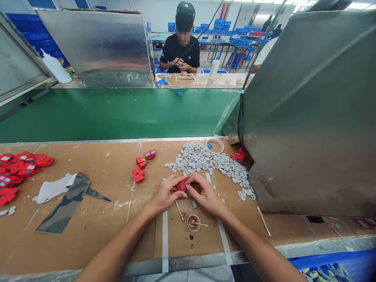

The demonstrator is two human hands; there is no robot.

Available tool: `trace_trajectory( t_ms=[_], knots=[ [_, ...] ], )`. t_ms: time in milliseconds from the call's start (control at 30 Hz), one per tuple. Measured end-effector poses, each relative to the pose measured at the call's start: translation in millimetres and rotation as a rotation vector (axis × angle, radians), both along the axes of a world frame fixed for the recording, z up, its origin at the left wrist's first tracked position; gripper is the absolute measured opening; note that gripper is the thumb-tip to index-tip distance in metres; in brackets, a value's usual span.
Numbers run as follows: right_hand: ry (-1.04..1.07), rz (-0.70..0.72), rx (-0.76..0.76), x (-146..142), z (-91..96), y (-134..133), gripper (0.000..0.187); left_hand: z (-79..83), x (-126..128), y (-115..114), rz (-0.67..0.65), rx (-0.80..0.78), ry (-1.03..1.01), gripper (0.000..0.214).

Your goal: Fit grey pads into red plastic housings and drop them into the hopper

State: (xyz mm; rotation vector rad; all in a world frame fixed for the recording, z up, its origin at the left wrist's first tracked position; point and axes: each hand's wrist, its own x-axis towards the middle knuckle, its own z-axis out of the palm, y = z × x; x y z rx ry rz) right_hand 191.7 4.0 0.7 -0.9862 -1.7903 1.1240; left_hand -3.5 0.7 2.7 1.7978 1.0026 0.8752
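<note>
Between both hands, above the cardboard mat, is a small red toy car body (181, 185). My left hand (167, 192) grips it from the left with thumb and fingers. From the right, the fingers of my right hand (203, 192) pinch it as well. Just below lies a cotton swab (179, 210), and a small clear cup (193, 223) of reddish liquid has another swab resting in it. A heap of small grey plates (202, 158) spreads out behind my right hand. Several red car bodies (138, 174) lie beyond my left hand.
More red car bodies (17, 172) pile at the far left, near a camouflage cloth piece (66, 205). A tape roll (214, 146) touches the grey heap. Metal panels (314, 117) stand at right. Across the green conveyor belt (117, 113), a person (183, 43) sits working.
</note>
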Motion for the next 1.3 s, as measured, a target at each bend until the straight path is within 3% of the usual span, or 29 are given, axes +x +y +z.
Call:
trace_trajectory(
  t_ms=[100, 367, 500, 567, 633, 700, 1000, 1300],
  knots=[
    [0.037, 0.032, -0.045, 1.6, -0.8, 2.2, 0.014, -1.9, -1.7, 2.2, -0.011, -0.04, -0.026, 0.047],
    [0.013, -0.008, 0.015, -1.9, 5.1, -2.4, 0.023, 0.6, -4.7, 2.0, -0.063, -0.017, -0.028, 0.042],
    [0.167, -0.005, -0.089, -2.1, -0.6, -1.4, 0.019, 1.1, -0.2, 1.4, 0.024, -0.111, -0.199, 0.045],
    [0.24, -0.028, -0.154, -3.2, -2.5, -2.0, 0.035, 0.9, 2.5, 1.9, 0.06, -0.182, -0.328, 0.043],
    [0.236, -0.025, -0.178, -4.8, -2.5, -3.5, 0.043, 0.6, 4.0, 2.6, 0.061, -0.231, -0.433, 0.038],
    [0.17, -0.023, -0.148, -5.8, -1.6, -5.0, 0.038, 0.5, 4.0, 2.5, 0.04, -0.243, -0.474, 0.034],
    [-0.104, -0.102, 0.044, 1.4, -0.3, -2.4, 0.022, 4.0, 2.4, -0.5, 0.152, 0.062, -0.126, 0.009],
    [-0.256, -0.039, 0.152, -1.0, 4.4, -5.3, 0.031, 7.5, 1.8, 5.3, 0.108, 0.072, -0.104, 0.008]
  ],
)
